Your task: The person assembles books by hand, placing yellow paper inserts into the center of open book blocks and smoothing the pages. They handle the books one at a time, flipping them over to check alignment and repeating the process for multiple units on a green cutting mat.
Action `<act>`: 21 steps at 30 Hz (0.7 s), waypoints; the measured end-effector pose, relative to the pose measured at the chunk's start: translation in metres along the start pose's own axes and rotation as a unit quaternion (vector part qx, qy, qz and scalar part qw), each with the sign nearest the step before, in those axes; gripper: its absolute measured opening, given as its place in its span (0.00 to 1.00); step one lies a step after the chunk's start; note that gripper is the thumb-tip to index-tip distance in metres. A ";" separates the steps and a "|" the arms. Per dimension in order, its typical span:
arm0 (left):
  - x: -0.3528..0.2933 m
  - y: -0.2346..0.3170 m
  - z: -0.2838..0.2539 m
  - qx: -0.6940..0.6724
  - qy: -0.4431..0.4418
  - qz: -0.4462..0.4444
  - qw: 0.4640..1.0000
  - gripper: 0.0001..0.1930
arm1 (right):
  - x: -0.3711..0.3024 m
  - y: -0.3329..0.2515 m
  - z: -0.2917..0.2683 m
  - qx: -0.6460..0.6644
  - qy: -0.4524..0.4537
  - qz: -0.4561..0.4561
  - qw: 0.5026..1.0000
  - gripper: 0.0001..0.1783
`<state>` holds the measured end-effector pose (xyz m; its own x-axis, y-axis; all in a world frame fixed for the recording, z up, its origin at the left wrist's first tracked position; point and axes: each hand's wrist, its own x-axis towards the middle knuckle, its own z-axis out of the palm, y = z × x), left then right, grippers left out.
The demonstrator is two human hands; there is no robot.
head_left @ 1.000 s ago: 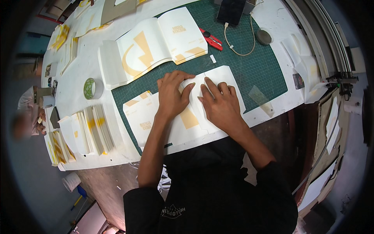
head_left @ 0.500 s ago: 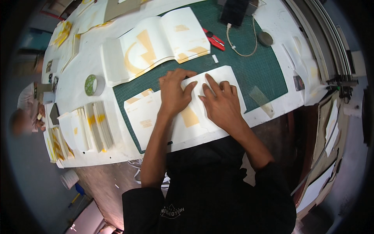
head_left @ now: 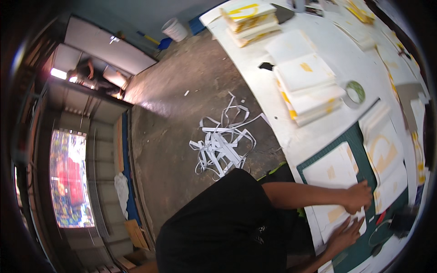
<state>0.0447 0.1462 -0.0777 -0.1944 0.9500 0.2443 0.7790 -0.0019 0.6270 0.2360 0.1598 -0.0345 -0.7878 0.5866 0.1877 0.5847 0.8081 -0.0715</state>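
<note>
Both of my hands lie flat on a white sheet with pale yellow patches (head_left: 331, 175) that rests on a green cutting mat (head_left: 359, 150) at the lower right. My left hand (head_left: 359, 196) presses the sheet's far edge with its fingers spread. Just below it in the picture, my right hand (head_left: 344, 233) is also flat on the paper and holds nothing. Beyond the hands lies an open white booklet with a yellow print (head_left: 387, 159).
A stack of white and yellow booklets (head_left: 309, 91) and a roll of tape (head_left: 355, 91) lie on the white table (head_left: 255, 50), with another stack (head_left: 250, 18) further along. White paper strips (head_left: 223, 143) litter the floor. A white bucket (head_left: 175, 29) and a distant person (head_left: 86, 70) are beyond.
The view has swung sharply to my left, so the floor and room fill the picture and the table sits at the right. Both hands still rest on the sheet.
</note>
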 end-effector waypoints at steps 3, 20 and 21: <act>0.003 0.001 0.004 -0.006 0.017 0.003 1.000 0.15 | 0.002 0.014 0.007 -0.036 -0.012 0.003 0.999 0.30; 0.007 0.018 -0.078 -0.084 -0.014 0.006 0.996 0.13 | 0.022 -0.033 -0.032 0.084 0.060 0.046 0.994 0.22; 0.007 0.020 -0.080 -0.079 -0.024 0.010 0.997 0.15 | 0.020 -0.034 -0.034 0.096 0.055 0.056 0.992 0.22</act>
<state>0.0114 0.1277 -0.0045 -0.1479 0.9633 0.2242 0.6777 -0.0664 0.7323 0.2069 0.1423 0.0053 -0.6880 0.6723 0.2732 0.6115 0.7399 -0.2804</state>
